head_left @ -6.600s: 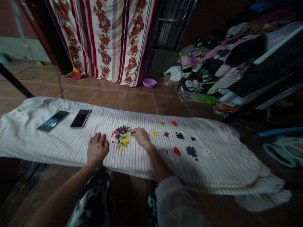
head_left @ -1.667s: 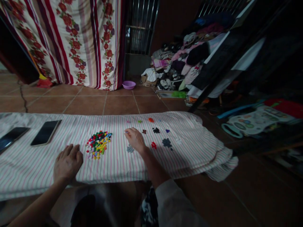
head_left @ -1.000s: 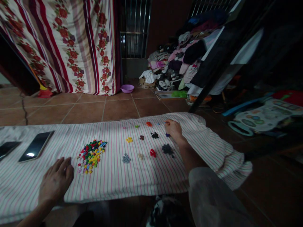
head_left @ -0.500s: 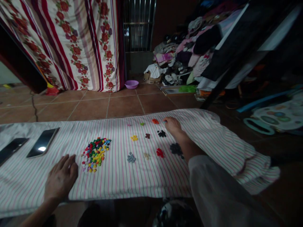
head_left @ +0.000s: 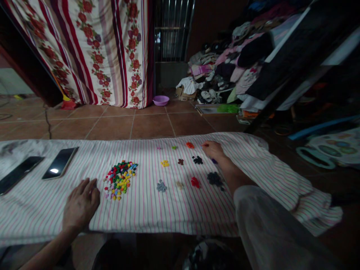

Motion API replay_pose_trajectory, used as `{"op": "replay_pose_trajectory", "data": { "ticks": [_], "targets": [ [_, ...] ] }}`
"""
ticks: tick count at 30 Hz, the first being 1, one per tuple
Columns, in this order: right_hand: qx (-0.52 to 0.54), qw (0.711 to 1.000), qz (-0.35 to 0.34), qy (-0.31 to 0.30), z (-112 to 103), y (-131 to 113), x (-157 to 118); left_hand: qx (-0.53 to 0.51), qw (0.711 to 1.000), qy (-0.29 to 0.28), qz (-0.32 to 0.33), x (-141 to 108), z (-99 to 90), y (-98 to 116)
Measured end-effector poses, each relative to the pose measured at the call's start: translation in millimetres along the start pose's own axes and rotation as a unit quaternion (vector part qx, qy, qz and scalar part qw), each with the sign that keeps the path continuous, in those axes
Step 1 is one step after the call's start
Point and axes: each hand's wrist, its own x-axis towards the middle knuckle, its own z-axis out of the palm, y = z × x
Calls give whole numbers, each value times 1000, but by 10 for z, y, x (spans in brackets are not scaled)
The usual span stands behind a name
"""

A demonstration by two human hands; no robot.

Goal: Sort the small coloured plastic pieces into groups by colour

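On the striped cloth (head_left: 146, 213), my left hand (head_left: 81, 204) lies with its fingers spread, left of a mixed heap of small coloured pieces (head_left: 120, 180). My right hand (head_left: 213, 150) is at the far side, fingers pressed together, just right of the orange pieces (head_left: 190, 145); whatever it may hold is too small to name. Small single-colour groups lie between: yellow (head_left: 164, 163), brown (head_left: 180, 162), black (head_left: 197, 160), grey (head_left: 161, 186), beige (head_left: 179, 185), red (head_left: 195, 182), dark grey (head_left: 215, 179), green (head_left: 174, 147) and pink (head_left: 159, 148). A dark purple bit (head_left: 214, 161) shows beside my right wrist.
Two phones, one nearer the heap (head_left: 60, 163) and one farther left (head_left: 21, 173), lie on the cloth. Beyond it are a purple basin (head_left: 161, 100), a floral curtain (head_left: 98, 56) and piled clothes (head_left: 222, 67). A dark slanted post (head_left: 281, 80) stands at the right.
The view has shifted, so the cloth and pieces appear farther right. The dark purple bit beside my right wrist now shows. My right hand remains near the orange pieces, and my left hand still rests.
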Motion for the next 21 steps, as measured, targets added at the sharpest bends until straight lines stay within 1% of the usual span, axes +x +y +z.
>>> {"op": "replay_pose_trajectory", "data": {
  "ticks": [5,9,11,12,14,16,17,19,20,21],
  "targets": [
    [23,1000,10,16,25,-10,-23,5,1000,11,-1,8,3,13],
    [39,999,34,10,-35,-24,-31,3,1000,15,2,12,-2,28],
    [28,999,35,21,-112,-122,-49,4,1000,16,1,12,-11,42],
    [24,999,25,27,-159,-211,-79,5,1000,17,0,11,-15,51],
    [27,999,-22,26,-255,-472,-212,7,1000,20,-1,9,-23,67],
    [50,993,-106,-5,-324,-809,-474,8,1000,23,-2,7,-30,82],
    [70,983,-167,-30,-337,-986,-652,6,1000,23,-1,8,-34,88],
    [115,948,-283,-86,-304,-1314,-1069,1,1000,20,-6,9,-46,98],
    [137,929,-326,-105,-259,-1454,-1284,-3,1000,18,-9,10,-54,102],
    [161,921,-340,-102,-199,-1574,-1486,-8,1000,13,-11,11,-63,107]
  ]
}}
